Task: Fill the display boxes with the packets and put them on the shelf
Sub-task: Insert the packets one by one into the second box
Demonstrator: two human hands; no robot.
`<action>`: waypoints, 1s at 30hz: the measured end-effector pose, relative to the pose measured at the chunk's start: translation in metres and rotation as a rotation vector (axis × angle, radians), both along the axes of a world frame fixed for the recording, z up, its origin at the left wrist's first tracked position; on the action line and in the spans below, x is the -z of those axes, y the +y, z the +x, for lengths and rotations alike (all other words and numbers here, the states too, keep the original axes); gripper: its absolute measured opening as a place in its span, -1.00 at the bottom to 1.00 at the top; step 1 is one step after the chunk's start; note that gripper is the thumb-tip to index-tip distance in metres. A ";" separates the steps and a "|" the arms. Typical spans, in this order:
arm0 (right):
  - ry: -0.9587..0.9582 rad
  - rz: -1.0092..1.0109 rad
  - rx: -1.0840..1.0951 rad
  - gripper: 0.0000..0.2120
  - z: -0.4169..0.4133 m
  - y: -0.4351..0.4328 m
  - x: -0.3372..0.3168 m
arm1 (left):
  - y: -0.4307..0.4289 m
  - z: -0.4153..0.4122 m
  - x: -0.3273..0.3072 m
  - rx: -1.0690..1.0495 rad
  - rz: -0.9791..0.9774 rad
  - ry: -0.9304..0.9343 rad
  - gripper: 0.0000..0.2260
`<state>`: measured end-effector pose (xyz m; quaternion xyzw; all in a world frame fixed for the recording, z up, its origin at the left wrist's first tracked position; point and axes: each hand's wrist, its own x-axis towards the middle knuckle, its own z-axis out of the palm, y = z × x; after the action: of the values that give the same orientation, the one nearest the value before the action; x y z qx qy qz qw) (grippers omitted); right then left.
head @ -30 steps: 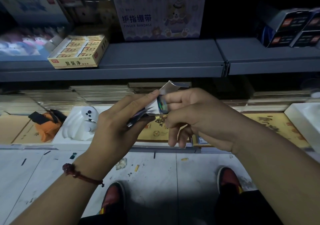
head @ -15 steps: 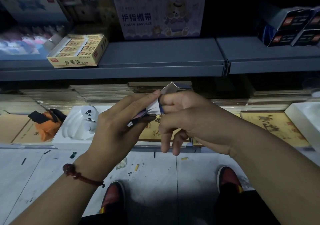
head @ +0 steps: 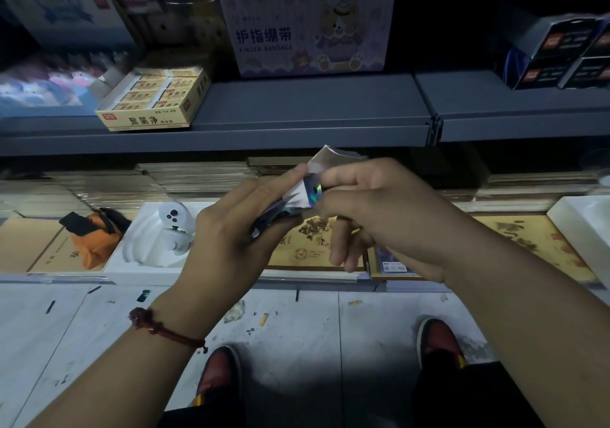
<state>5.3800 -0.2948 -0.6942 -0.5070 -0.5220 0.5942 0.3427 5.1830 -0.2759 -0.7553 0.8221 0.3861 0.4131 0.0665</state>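
Both hands meet in front of the lower shelf around a small folded display box (head: 317, 171), white inside with a shiny holographic strip. My left hand (head: 231, 233) grips the dark lower part of the box between thumb and fingers, its index finger stretched along the top. My right hand (head: 373, 209) pinches the upper flap with thumb and forefinger, the other fingers curled below. How the box is folded is partly hidden by the fingers. No loose packets can be made out.
A grey upper shelf (head: 297, 107) carries a yellow open box of small packs (head: 155, 100), a purple "Finger Bandage" carton (head: 310, 28) and dark boxes (head: 561, 54). Below lie flat yellow-brown books (head: 313, 239), a white ghost toy (head: 165, 233) and an orange item (head: 95, 239). My red shoes stand on the littered floor.
The hands have stayed together on the box. My right hand shifted its pinch on the flap, covering the holographic strip half a second ago and showing it again now.
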 end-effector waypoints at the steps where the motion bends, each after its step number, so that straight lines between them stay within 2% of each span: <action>1: -0.027 0.022 0.040 -0.75 0.002 0.002 0.001 | 0.001 -0.002 0.001 -0.008 0.003 0.003 -0.45; 4: -0.081 0.082 0.146 -0.75 0.006 0.004 0.002 | 0.002 -0.006 0.001 -0.044 -0.005 0.004 -0.44; 9: -0.160 0.203 0.239 -0.98 0.000 0.006 0.012 | 0.001 -0.004 0.001 -0.037 -0.008 -0.001 -0.45; 18: -0.386 0.415 0.288 -0.89 -0.004 0.006 0.024 | -0.003 0.000 -0.001 -0.024 0.004 0.037 -0.46; 26: -0.322 0.340 0.214 -0.94 -0.003 0.007 0.022 | -0.004 -0.002 -0.001 0.026 -0.008 0.070 -0.47; 30: -0.471 0.565 0.241 -0.91 -0.005 0.008 0.026 | -0.004 -0.001 -0.003 0.009 -0.002 0.071 -0.46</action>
<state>5.3751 -0.2871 -0.7199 -0.5729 -0.6661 0.2499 0.4069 5.1817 -0.2795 -0.7526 0.8378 0.3850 0.3831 0.0553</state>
